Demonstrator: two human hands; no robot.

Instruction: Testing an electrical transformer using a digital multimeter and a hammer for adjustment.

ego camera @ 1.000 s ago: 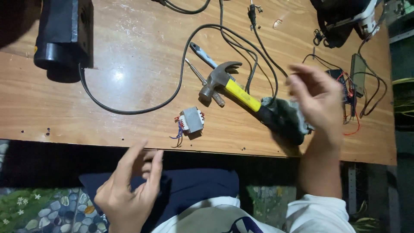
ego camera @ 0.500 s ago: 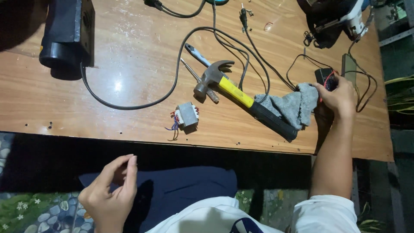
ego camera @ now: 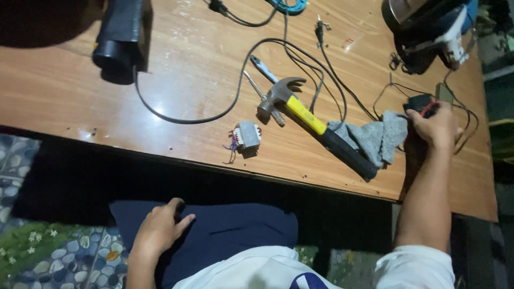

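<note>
- Since the earlier frames: the right hand [ego camera: 436, 126] has gone from mid-air over the hammer to the bench's far right; the left hand [ego camera: 158, 230] has dropped from chest height onto the lap.
- Right-hand grip: fingers curled together on a small black device [ego camera: 420, 101] with red leads; the hand hides what exactly it pinches.
- Left-hand grip: loose, fingers slightly apart, holding nothing, resting on dark trousers [ego camera: 235, 235].
- Grey rag [ego camera: 375, 139] lies just beside the right hand, draped over the black handle end of the claw hammer [ego camera: 310, 120].
- Hammer lies diagonal on the bench [ego camera: 176, 64], head over a screwdriver [ego camera: 257, 91] and a wrench [ego camera: 263, 68].
- Small transformer [ego camera: 246, 136] with coloured leads sits apart near the bench's front edge.
- Black cable [ego camera: 176, 116] loops from the black cylindrical tool [ego camera: 120, 35] at top left.
- Judgement: loose tools sit mid-bench in easy reach.
</note>
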